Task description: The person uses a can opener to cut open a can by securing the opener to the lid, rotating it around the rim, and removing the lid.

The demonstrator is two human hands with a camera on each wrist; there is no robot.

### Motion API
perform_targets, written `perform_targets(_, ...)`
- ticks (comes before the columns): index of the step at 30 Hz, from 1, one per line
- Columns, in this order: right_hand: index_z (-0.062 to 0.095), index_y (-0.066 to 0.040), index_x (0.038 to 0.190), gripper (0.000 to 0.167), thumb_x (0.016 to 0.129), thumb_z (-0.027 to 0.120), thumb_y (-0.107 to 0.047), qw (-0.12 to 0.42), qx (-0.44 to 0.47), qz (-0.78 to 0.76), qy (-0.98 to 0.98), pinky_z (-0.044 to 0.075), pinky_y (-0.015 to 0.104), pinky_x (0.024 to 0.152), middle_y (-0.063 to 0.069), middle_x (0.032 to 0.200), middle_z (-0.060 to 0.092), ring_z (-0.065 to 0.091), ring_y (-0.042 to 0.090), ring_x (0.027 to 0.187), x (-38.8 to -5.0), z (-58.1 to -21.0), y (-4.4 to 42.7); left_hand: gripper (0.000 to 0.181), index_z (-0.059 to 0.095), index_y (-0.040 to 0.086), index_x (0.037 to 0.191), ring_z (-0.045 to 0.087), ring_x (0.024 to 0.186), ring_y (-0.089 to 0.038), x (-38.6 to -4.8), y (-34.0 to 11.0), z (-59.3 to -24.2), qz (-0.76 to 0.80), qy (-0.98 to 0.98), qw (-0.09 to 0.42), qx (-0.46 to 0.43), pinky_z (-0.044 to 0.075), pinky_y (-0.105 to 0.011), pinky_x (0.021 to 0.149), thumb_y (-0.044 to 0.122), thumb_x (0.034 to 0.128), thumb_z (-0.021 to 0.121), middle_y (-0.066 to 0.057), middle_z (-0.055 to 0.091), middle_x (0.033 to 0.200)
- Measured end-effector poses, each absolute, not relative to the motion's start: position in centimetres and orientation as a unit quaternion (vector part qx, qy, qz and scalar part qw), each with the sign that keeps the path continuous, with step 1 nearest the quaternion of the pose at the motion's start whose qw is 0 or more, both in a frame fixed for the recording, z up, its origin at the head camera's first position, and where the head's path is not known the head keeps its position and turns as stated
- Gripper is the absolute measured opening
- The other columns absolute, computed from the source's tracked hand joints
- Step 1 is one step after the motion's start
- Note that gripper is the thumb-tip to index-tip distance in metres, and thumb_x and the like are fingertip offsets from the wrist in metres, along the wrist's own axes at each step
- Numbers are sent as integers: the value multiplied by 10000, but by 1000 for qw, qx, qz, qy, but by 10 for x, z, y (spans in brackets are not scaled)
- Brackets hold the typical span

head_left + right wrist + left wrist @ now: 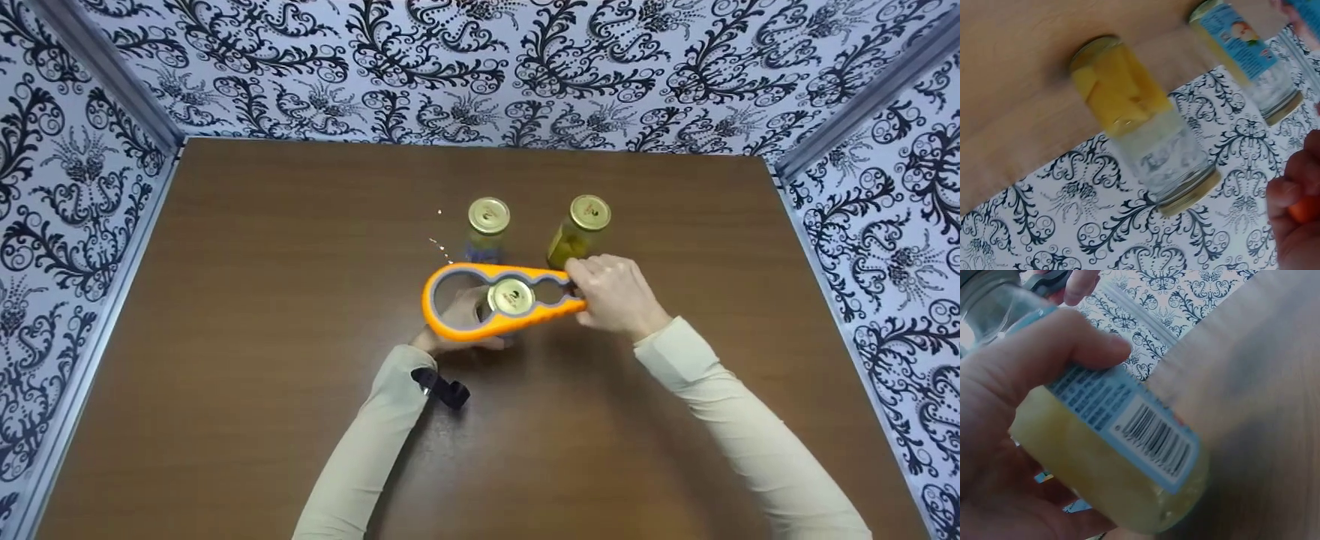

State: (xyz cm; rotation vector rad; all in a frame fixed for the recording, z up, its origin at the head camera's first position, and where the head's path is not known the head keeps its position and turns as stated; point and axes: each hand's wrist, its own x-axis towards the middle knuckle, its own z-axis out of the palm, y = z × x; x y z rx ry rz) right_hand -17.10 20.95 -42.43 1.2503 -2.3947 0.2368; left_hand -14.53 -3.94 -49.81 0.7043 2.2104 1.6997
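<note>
My left hand (461, 309) grips a glass jar (1112, 467) with pale yellow contents and a blue barcode label; it is tilted in the left wrist view. The jar's gold lid (512, 297) shows inside the middle opening of an orange jar opener (430, 298) with a grey inner edge. Whether that edge bites on the lid, I cannot tell. My right hand (613, 295) holds the opener by its narrow end, fingers curled round it. Beyond the hands stand a blue-labelled jar (1238, 42) and a jar of yellow fruit pieces (1117, 95), both with gold lids on.
Small pale drops or crumbs (442, 249) lie on the brown table (300, 247), left of the blue-labelled jar. Patterned panels (465, 67) rise at the back and both sides. A black strap (442, 388) is on the left wrist.
</note>
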Motion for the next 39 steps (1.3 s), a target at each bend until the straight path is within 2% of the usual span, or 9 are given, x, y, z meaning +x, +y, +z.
perform_targets(4, 464, -59, 761, 297, 570, 687, -12, 216, 491, 88, -840, 411, 364, 482, 13, 597, 454, 462, 247, 521, -179, -421, 213, 507, 651, 22, 1110, 570, 872, -111, -148, -38, -501, 534, 785, 119, 291, 463, -271, 825, 103, 657, 865, -1, 663, 988)
perform_targets(6, 465, -66, 749, 267, 585, 666, -2, 224, 504, 91, -829, 405, 354, 486, 10, 590, 438, 450, 238, 520, -182, -419, 215, 496, 654, 60, 1099, 566, 856, -86, -149, -38, -501, 499, 802, 124, 305, 469, -256, 804, 164, 666, 873, 51, 651, 972)
perform_targets(8, 464, -74, 741, 245, 603, 650, 4, 229, 510, 95, -824, 394, 346, 485, 6, 588, 426, 440, 232, 518, -183, -418, 216, 523, 637, 71, 1121, 548, 882, -76, -149, -39, -500, 490, 801, 142, 314, 454, -244, 836, 187, 670, 876, 72, 632, 988)
perform_targets(12, 470, -71, 754, 256, 608, 668, 2, 229, 497, 108, -830, 389, 348, 482, 10, 602, 447, 451, 232, 522, -184, -419, 223, 564, 581, -12, 1174, 540, 960, -126, -149, -45, -501, 562, 735, 193, 326, 416, -292, 939, 75, 681, 842, 1, 620, 1043)
perform_targets(16, 460, -67, 763, 302, 564, 675, 11, 236, 462, 117, -847, 376, 359, 472, 9, 596, 436, 437, 237, 510, -183, -423, 233, 577, 558, -56, 1190, 557, 1009, -183, -148, -51, -505, 602, 708, 195, 314, 406, -370, 975, 9, 678, 817, -79, 623, 1095)
perform_targets(21, 475, -49, 783, 325, 533, 677, 4, 252, 403, 123, -871, 372, 388, 443, 32, 575, 455, 443, 261, 483, -180, -429, 246, 608, 547, -55, 1213, 568, 1037, -219, -146, -57, -504, 609, 720, 204, 263, 407, -342, 978, -34, 667, 814, -119, 625, 1125)
perform_targets(31, 528, -17, 823, 320, 555, 696, 30, 250, 296, 146, -910, 395, 445, 408, 109, 606, 546, 501, 301, 473, -168, -442, 270, 608, 580, -50, 1202, 568, 1005, -185, -156, -72, -508, 629, 715, 170, 253, 414, -337, 965, -112, 634, 789, -77, 642, 1076)
perform_targets(39, 547, 5, 854, 322, 585, 725, 5, 250, 239, 172, -923, 412, 490, 415, 157, 596, 567, 516, 355, 449, -157, -453, 287, 518, 604, -54, 1131, 577, 949, -199, -168, -93, -508, 623, 738, 153, 210, 437, -344, 913, -105, 642, 768, -78, 645, 1006)
